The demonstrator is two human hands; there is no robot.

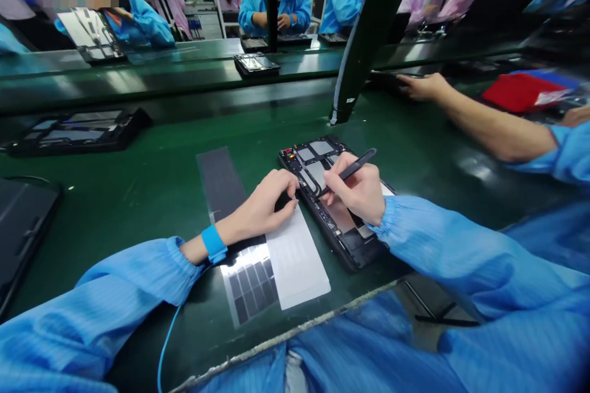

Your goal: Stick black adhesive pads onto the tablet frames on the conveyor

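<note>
"Right grip?"
"Clasping a black tool over the open device on the table, its long axis slanting away leftward!"
"Left grip?"
"By its left edge; pinching something? Can't tell."

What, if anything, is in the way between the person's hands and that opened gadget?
Nothing visible blocks them. The right hand is over the gadget, gripping a dark pen-like tool; the left hand is close by its left edge. The white sheet lies beside the gadget.
</note>
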